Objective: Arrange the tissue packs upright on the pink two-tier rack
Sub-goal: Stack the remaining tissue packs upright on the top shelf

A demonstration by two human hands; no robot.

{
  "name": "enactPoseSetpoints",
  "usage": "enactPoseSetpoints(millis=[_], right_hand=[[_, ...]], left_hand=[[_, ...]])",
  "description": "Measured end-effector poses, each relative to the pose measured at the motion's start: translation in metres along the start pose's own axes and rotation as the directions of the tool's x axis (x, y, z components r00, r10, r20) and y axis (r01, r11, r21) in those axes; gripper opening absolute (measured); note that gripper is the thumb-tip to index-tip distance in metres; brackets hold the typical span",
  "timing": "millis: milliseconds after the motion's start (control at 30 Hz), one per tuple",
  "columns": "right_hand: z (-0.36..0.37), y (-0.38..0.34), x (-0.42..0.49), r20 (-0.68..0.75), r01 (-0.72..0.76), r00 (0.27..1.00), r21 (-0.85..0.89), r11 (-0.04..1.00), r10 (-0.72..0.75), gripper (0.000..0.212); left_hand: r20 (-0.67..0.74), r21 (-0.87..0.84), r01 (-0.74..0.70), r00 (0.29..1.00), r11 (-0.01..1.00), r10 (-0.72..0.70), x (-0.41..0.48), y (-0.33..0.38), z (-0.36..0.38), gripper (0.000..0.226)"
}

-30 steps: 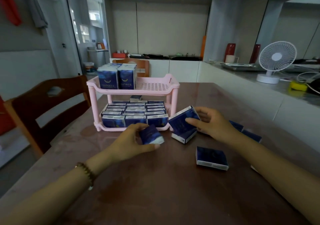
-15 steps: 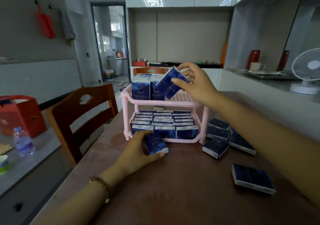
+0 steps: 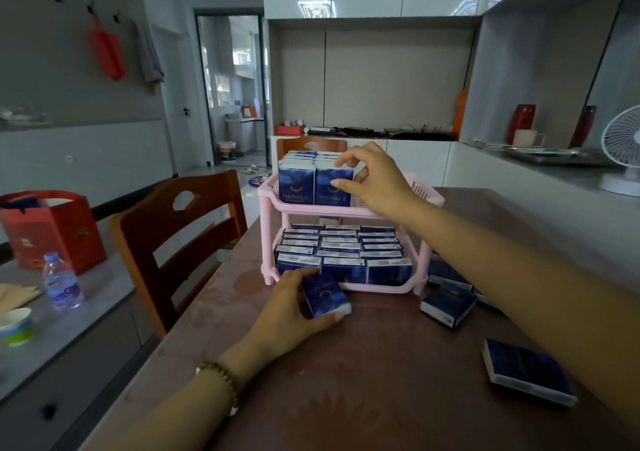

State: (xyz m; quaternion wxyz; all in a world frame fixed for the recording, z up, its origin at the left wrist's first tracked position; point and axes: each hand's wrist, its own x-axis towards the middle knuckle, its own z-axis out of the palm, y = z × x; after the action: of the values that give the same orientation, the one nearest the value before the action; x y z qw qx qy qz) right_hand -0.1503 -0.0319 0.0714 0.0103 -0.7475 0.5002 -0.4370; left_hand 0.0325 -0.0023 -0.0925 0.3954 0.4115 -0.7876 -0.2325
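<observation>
Brown table (image 3: 381,381): near its middle the left hand (image 3: 291,312) curls round a pack (image 3: 325,294) before the rack (image 3: 267,242), the right hand (image 3: 377,187) pinches an upright pack (image 3: 334,187) on the top tier's left end, and loose packs (image 3: 526,371) lie toward the right edge; they are probably light, soft and slick-wrapped, best gripped across the broad faces.
</observation>
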Motion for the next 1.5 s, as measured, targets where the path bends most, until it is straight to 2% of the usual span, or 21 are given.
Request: enactPoseSetpoints(millis=[400,600,700,767,900,1033,1133,1200,1300,1400,1500], right_hand=[[0.002,0.005,-0.005,0.008,-0.002,1.000,0.022,1.000,0.002,0.034],[-0.029,0.006,-0.037,-0.026,0.012,1.000,0.048,0.999,-0.010,0.038],[-0.052,0.014,-0.075,0.026,-0.025,0.999,0.074,0.997,0.023,0.034],[-0.067,0.025,-0.105,0.124,-0.103,0.988,0.100,0.990,0.091,0.028],[-0.092,0.059,-0.163,0.375,-0.324,0.877,-0.002,0.946,0.301,0.032],[-0.117,0.080,-0.198,0.454,-0.459,0.774,-0.079,0.885,0.442,0.027],[-0.126,0.087,-0.211,0.511,-0.479,0.707,-0.163,0.862,0.489,0.031],[-0.132,0.089,-0.216,0.558,-0.496,0.640,-0.226,0.838,0.529,0.042],[-0.142,0.092,-0.219,0.607,-0.480,0.537,-0.351,0.804,0.586,0.062],[-0.145,0.089,-0.222,0.635,-0.479,0.497,-0.367,0.797,0.591,0.077],[-0.136,0.082,-0.225,0.658,-0.451,0.513,-0.340,0.825,0.551,0.065]], left_hand=[[0.041,-0.044,0.016,0.999,0.999,-0.014,-0.005,0.011,-0.002,0.088],[0.071,-0.061,-0.008,0.997,0.998,0.012,-0.008,0.020,0.001,0.081],[0.094,-0.069,-0.019,0.995,0.997,0.025,-0.010,0.031,0.001,0.080],[0.106,-0.086,-0.019,0.994,0.996,0.028,-0.012,0.040,0.004,0.081],[0.157,-0.101,-0.012,0.987,0.995,0.028,-0.014,0.058,0.020,0.076],[0.266,-0.084,-0.031,0.963,0.996,0.053,-0.015,0.075,0.039,0.066],[0.347,-0.040,-0.047,0.936,0.998,0.058,-0.015,0.085,0.053,0.069],[0.371,-0.024,-0.051,0.927,0.998,0.057,-0.015,0.090,0.061,0.069],[0.380,-0.041,-0.038,0.923,0.998,0.051,-0.015,0.095,0.071,0.057],[0.428,-0.057,0.040,0.904,0.998,-0.012,-0.014,0.099,0.073,0.054],[0.515,-0.031,0.018,0.857,0.999,0.000,-0.012,0.101,0.067,0.058]])
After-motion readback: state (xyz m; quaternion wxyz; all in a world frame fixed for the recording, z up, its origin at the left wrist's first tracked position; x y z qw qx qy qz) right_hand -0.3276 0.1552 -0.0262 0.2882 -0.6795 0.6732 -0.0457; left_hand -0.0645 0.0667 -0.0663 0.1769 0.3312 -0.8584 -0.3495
